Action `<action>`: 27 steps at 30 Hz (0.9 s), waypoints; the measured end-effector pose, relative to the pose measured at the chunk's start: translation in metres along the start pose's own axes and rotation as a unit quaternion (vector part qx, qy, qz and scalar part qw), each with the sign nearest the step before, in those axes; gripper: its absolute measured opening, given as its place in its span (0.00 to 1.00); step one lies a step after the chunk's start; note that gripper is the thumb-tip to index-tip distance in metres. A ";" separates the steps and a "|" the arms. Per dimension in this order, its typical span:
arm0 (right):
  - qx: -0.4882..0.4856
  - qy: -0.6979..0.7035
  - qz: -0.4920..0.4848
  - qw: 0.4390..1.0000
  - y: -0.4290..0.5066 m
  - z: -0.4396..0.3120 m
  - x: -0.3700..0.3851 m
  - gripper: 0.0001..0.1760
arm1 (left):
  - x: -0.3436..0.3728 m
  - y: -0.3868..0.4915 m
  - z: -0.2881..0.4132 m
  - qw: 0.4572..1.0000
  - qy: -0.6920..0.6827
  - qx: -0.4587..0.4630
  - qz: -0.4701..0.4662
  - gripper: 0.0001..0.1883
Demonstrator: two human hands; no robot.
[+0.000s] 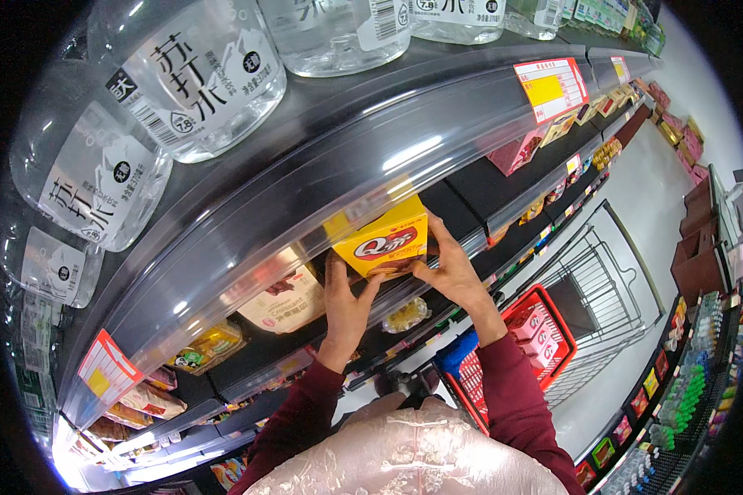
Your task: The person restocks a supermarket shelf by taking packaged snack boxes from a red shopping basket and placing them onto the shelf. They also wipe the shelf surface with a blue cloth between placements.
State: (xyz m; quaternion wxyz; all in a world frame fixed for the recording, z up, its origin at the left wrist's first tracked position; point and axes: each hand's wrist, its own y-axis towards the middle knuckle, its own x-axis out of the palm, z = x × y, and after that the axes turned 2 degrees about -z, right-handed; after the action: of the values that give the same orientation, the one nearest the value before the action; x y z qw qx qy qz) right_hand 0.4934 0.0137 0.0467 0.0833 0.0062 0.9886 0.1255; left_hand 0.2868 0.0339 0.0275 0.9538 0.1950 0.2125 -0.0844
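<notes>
A yellow snack carton (391, 240) with a red-and-white logo is between my two hands at a dark shop shelf. My left hand (345, 309) grips its left side, thumb at the lower front. From the right, my right hand (457, 272) clasps the other side, with the thumb near the bottom corner. The carton's upper rear part lies behind the clear plastic lip (322, 204) of the shelf above. Just left of my left hand stands a cream croissant package (285, 300).
Large clear water bottles (192, 74) line the upper shelf. Yellow-wrapped food (207, 346) and a pink box (515, 151) sit on the lower shelf. A red basket (560, 328) with pink cartons (535, 331) is to my right, by a wire shopping cart (619, 278).
</notes>
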 end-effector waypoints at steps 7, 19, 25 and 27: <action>0.021 -0.057 -0.004 0.998 0.010 -0.001 -0.004 0.38 | 0.007 0.000 -0.004 0.997 0.072 0.014 -0.008 0.38; -0.010 -0.096 0.020 0.995 0.018 0.014 0.000 0.29 | 0.007 0.006 0.000 0.997 0.063 -0.025 -0.030 0.42; -0.008 -0.102 0.013 0.995 0.021 0.010 -0.001 0.30 | 0.011 0.007 0.000 0.998 0.065 -0.016 -0.016 0.42; -0.024 -0.089 0.022 0.996 0.022 0.010 -0.001 0.26 | 0.012 0.007 -0.002 0.998 0.053 -0.017 -0.015 0.42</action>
State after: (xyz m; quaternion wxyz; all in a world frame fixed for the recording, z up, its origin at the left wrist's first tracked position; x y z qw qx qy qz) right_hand 0.4959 0.0377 0.0424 0.1683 0.0369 0.9735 0.1502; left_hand 0.2988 0.0399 0.0229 0.9430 0.1796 0.2671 -0.0848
